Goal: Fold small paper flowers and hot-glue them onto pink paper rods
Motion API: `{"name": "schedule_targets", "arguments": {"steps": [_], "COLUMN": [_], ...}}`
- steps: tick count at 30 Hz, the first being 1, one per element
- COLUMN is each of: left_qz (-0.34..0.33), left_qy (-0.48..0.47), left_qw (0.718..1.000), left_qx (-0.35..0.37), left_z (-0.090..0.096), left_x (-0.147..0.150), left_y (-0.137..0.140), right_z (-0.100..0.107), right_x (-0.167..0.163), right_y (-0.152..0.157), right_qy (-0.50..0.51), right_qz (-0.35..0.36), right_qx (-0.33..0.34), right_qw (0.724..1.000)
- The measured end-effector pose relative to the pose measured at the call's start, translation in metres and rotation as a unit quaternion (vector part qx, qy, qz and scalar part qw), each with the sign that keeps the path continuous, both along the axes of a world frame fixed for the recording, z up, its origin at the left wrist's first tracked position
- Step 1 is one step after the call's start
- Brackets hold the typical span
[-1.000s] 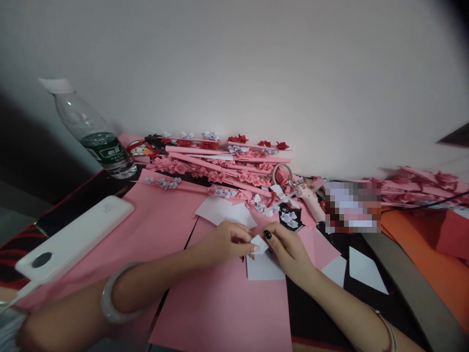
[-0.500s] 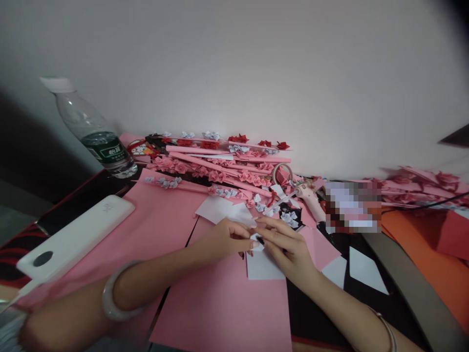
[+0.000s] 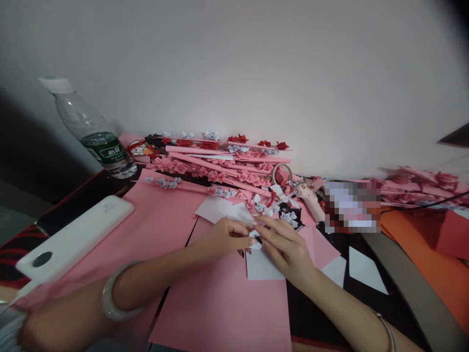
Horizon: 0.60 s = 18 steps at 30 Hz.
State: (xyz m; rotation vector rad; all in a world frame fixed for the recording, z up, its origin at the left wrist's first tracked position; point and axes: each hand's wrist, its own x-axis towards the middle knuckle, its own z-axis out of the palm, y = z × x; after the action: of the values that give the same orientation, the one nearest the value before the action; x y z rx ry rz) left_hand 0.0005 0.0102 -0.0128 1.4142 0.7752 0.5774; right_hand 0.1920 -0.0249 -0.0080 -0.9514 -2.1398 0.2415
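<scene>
A small folded white paper (image 3: 255, 240) is pinched between my two hands near the middle of the table. My left hand (image 3: 229, 238) grips its left side, thumb on top. On its other side, the fingers of my right hand (image 3: 287, 242) press against the paper; a dark spot shows by the thumb. Beneath them lies a white paper sheet (image 3: 266, 268), partly on a large pink sheet (image 3: 227, 303). Just beyond my fingers are small white paper flowers (image 3: 289, 217) and a pink glue gun (image 3: 309, 200).
A water bottle (image 3: 98, 132) stands at the back left, with a white power bank (image 3: 76, 239) in front. Pink rolled-paper stems (image 3: 205, 164) with paper flowers lie along the wall. To the right are loose white pieces (image 3: 366, 270) and orange sheets (image 3: 421, 244).
The folded paper and the fingers around it have shifted very slightly up and to the left. Both hands keep hold of it, and the rest looks the same.
</scene>
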Motion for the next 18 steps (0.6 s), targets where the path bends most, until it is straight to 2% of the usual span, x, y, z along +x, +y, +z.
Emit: {"name": "schedule_targets", "arguments": {"steps": [6,9,11,14,16,18], "left_qz": [-0.002,-0.008,-0.013,-0.021,-0.026,-0.028], "left_qy": [0.0,-0.001,-0.002,-0.005,-0.011,-0.018], "left_qw": [1.0,1.0,1.0,0.999,0.999,0.998], "left_qx": [0.002,0.007,0.015,0.033,0.044,0.051], "left_z": [0.0,0.0,0.001,0.002,0.004,0.004], "left_x": [0.0,-0.001,-0.001,-0.001,0.0,0.001], "left_y": [0.001,0.001,0.001,-0.001,-0.002,-0.002], "right_z": [0.001,0.001,0.001,0.0,-0.001,-0.001], "right_x": [-0.001,-0.002,-0.004,-0.008,-0.01,-0.011], "right_y": [0.001,0.001,0.0,-0.001,-0.002,-0.003], "right_qy": [0.001,0.07,0.143,0.254,0.299,0.312], "right_qz": [0.017,0.013,0.003,0.009,0.018,0.02], "right_qx": [0.007,-0.067,-0.166,-0.3,-0.351,-0.382], "right_qw": [1.0,0.995,0.976,0.919,0.887,0.87]}}
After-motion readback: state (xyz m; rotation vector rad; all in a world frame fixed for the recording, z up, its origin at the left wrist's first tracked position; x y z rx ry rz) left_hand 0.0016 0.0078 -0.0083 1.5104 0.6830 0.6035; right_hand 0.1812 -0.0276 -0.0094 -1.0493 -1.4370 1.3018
